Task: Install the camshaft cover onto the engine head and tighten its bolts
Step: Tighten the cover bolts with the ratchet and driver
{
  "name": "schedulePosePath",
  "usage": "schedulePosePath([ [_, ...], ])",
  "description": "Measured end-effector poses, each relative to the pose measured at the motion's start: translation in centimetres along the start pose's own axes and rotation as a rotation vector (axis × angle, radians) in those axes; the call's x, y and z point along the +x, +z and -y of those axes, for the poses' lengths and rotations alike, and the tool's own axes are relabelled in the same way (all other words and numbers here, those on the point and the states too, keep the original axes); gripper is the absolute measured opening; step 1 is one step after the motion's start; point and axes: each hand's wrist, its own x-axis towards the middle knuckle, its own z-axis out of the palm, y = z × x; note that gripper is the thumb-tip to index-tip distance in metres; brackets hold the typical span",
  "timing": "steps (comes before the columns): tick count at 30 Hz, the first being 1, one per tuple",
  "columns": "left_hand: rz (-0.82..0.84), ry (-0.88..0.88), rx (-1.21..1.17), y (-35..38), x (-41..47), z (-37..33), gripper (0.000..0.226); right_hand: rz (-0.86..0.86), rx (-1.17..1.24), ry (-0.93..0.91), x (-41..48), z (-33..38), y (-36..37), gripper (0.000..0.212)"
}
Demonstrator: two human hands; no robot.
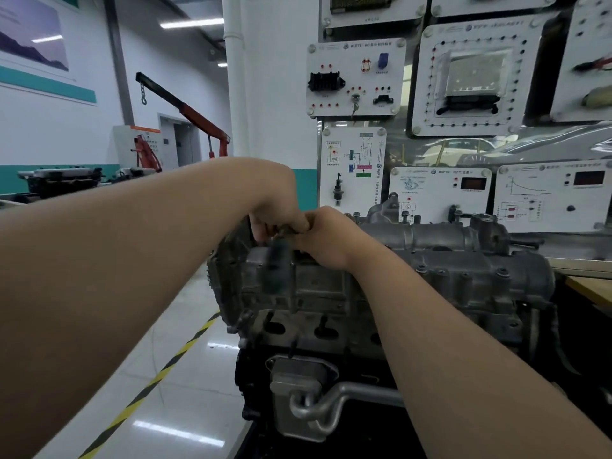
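Camshaft cover (440, 260) sits on top of the engine head (318, 306), grey cast metal running from centre to right, with bolts (405, 216) standing along its far edge. Both hands meet at its left end: the left hand (278, 210) and the right hand (326, 233) are curled, fingertips touching, apparently pinching a small part between them, though blur hides what it is. A dark blurred tool (276, 263) hangs just below them. Behind stands a wall of white training panels (356, 79) with sockets and displays. To the left lies a glossy pale floor (185, 392) with a yellow-black stripe (149, 382), an orange engine hoist (185, 117) near the white wall, and a wooden worktop (592, 289) at far right
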Motion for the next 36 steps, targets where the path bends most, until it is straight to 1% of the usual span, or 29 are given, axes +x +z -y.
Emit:
schedulePosePath([
  [2,-0.001,0.047,0.088,-0.6,0.0,0.9,0.032,0.008,0.065,-0.037,-0.5,-0.1,0.2,0.023],
  [4,-0.041,0.119,0.134,-0.8,-0.1,2.0,0.029,0.018,0.073,-0.053,-0.5,0.1,0.3,0.023],
  [7,-0.068,0.211,0.075,-0.7,0.0,3.0,0.029,0.035,0.078,-0.051,-0.5,0.1,0.0,0.018],
  [11,-0.079,0.273,0.012,-0.2,0.3,3.9,0.026,0.019,0.090,-0.017,-0.6,-0.1,0.0,0.022],
  [14,-0.086,0.237,0.017,-0.4,0.2,4.2,0.020,0.018,0.099,-0.005,-0.4,-0.1,0.1,0.030],
  [15,-0.083,0.207,0.026,-0.4,0.2,4.3,0.023,0.018,0.096,-0.009,-0.4,0.0,0.1,0.032],
  [16,-0.075,0.174,0.043,-0.4,0.3,4.2,0.031,0.020,0.088,-0.014,-0.4,0.1,0.2,0.031],
  [18,-0.056,0.103,0.027,0.0,0.7,3.4,0.050,0.027,0.067,-0.015,-0.5,0.2,0.2,0.024],
  [19,-0.054,0.066,-0.007,0.4,0.8,2.8,0.055,0.023,0.056,-0.016,-0.5,0.2,0.1,0.027],
  [21,-0.067,-0.002,-0.026,1.0,0.9,1.6,0.058,0.010,0.048,-0.023,-0.5,0.1,0.1,0.036],
  [22,-0.066,-0.013,-0.008,1.0,0.8,1.2,0.057,0.007,0.055,-0.025,-0.6,0.1,0.1,0.037],
  [24,-0.069,0.020,0.069,0.6,0.6,1.0,0.050,0.013,0.088,-0.031,-0.6,0.1,0.2,0.026],
  [26,-0.079,0.106,0.170,-0.1,0.4,1.7,0.039,0.026,0.113,-0.032,-0.6,0.2,0.3,0.014],
  [28,-0.069,0.192,0.192,-0.4,0.1,2.5,0.028,0.037,0.118,-0.022,-0.6,0.2,0.1,0.012],
  [31,-0.083,0.283,0.146,-0.1,-0.2,3.7,0.030,0.050,0.134,0.003,-0.5,0.2,-0.1,0.015],
  [34,-0.146,0.265,0.117,0.4,-0.3,4.1,0.028,0.038,0.109,0.017,-0.4,0.1,0.0,0.027],
  [36,-0.178,0.182,0.125,0.5,-0.2,3.7,0.037,0.029,0.087,0.016,-0.4,0.3,0.1,0.027],
])
